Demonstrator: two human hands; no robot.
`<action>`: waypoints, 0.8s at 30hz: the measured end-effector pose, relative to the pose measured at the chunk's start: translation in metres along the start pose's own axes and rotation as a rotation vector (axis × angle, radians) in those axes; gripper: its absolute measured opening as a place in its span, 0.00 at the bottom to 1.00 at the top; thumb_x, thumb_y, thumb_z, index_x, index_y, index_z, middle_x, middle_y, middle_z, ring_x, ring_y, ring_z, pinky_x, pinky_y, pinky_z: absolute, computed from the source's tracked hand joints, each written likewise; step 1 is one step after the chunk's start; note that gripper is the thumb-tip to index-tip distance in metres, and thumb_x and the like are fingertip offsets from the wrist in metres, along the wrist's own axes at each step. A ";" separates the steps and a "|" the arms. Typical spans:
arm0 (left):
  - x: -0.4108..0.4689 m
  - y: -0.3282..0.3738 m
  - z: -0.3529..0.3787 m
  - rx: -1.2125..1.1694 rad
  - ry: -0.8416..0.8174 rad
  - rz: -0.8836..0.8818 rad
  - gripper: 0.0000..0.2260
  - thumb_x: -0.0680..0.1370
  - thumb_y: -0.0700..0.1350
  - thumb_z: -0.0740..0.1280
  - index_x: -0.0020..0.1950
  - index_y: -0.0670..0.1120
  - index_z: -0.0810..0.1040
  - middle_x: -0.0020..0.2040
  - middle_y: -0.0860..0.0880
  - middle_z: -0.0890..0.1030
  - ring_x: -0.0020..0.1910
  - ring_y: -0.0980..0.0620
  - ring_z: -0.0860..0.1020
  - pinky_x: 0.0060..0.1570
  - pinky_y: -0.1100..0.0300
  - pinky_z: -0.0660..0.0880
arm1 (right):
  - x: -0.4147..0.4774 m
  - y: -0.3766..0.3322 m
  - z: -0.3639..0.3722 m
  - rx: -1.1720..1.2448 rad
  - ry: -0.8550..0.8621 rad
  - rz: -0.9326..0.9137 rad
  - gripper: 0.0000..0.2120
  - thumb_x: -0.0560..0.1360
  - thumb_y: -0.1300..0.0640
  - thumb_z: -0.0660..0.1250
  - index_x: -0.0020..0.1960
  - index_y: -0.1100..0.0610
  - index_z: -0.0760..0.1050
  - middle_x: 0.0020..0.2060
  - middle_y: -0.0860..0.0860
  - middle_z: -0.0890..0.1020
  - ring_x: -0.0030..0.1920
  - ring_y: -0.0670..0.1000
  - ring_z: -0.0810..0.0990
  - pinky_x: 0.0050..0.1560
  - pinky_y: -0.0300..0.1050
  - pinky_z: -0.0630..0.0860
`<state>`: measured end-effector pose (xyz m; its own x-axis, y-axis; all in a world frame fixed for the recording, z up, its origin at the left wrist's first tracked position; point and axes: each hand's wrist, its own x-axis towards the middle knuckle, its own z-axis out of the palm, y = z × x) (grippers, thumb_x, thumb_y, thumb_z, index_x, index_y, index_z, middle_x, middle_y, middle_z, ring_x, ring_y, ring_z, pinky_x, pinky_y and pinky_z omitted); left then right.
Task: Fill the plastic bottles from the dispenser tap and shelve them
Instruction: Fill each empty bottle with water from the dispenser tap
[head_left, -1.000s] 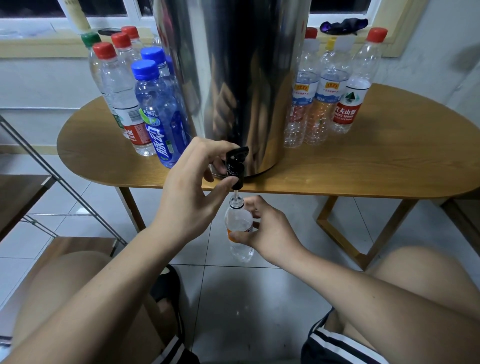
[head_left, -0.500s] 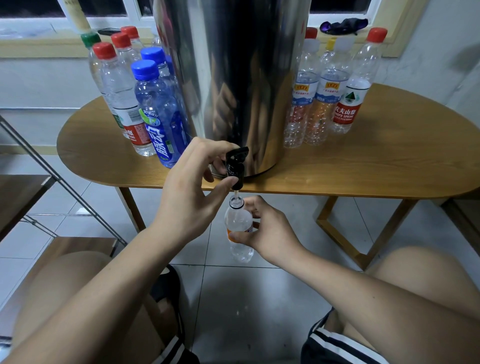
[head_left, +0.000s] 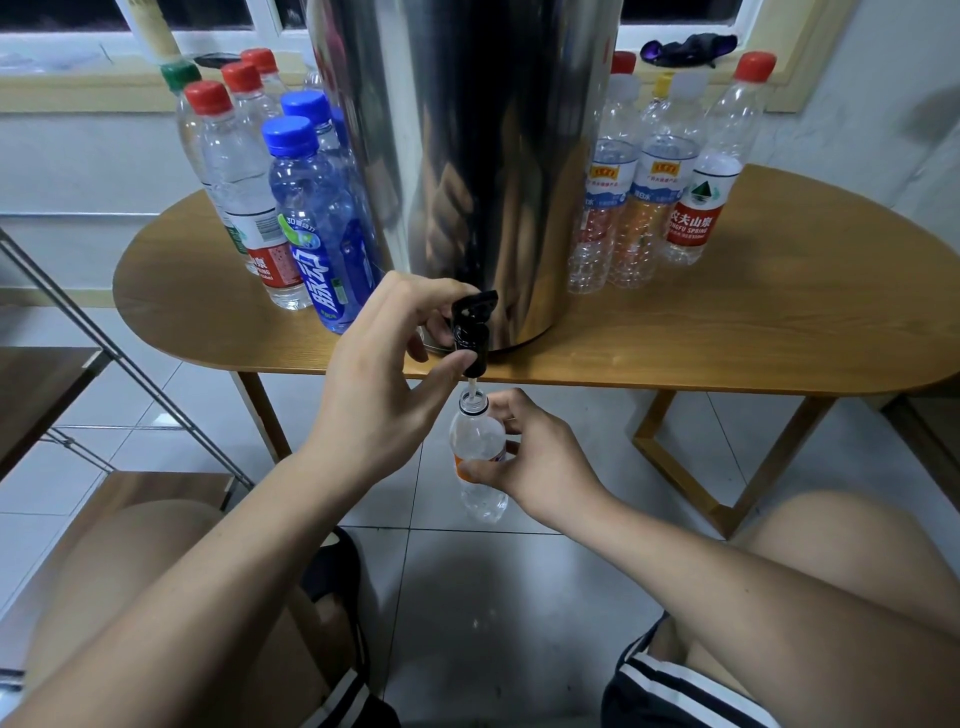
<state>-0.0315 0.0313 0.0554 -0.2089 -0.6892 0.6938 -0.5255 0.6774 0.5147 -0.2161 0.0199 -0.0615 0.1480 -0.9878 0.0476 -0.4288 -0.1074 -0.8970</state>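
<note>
Pinching the black tap (head_left: 471, 328) of the stainless-steel dispenser (head_left: 467, 156), the left hand (head_left: 379, 400) sets its thumb against the spout and curls its forefinger over the lever. Near the table's front edge and lower, the right hand (head_left: 537, 460) grips an uncapped clear plastic bottle (head_left: 475, 436), fingers and thumb wrapped round its orange-labelled middle. The bottle's mouth sits directly under the spout, where a thin stream runs in. On the oval wooden table (head_left: 753, 332), a blue-capped bottle (head_left: 317, 228) stands left of the dispenser and a red-capped bottle (head_left: 701, 176) stands to its right.
</note>
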 end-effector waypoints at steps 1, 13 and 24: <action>0.000 0.000 0.000 -0.001 0.000 0.001 0.27 0.77 0.32 0.78 0.68 0.54 0.74 0.52 0.50 0.76 0.48 0.53 0.78 0.46 0.60 0.75 | 0.000 0.000 0.000 0.005 -0.004 -0.002 0.28 0.67 0.53 0.85 0.62 0.42 0.76 0.55 0.39 0.84 0.56 0.43 0.83 0.59 0.51 0.83; 0.000 -0.002 0.001 -0.009 -0.002 0.004 0.28 0.77 0.32 0.78 0.68 0.55 0.74 0.52 0.50 0.76 0.48 0.49 0.79 0.46 0.56 0.76 | 0.000 0.000 0.000 0.006 -0.004 0.001 0.28 0.67 0.55 0.85 0.62 0.43 0.76 0.54 0.38 0.84 0.56 0.42 0.83 0.59 0.51 0.83; 0.000 -0.002 0.001 -0.009 0.001 0.016 0.29 0.77 0.31 0.77 0.69 0.56 0.74 0.52 0.52 0.76 0.48 0.49 0.79 0.45 0.53 0.77 | -0.001 -0.001 -0.001 0.007 -0.007 -0.010 0.28 0.68 0.55 0.85 0.62 0.44 0.76 0.54 0.38 0.84 0.55 0.41 0.83 0.57 0.47 0.83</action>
<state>-0.0313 0.0297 0.0539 -0.2165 -0.6780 0.7024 -0.5147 0.6906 0.5081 -0.2166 0.0211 -0.0608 0.1583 -0.9860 0.0531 -0.4214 -0.1161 -0.8994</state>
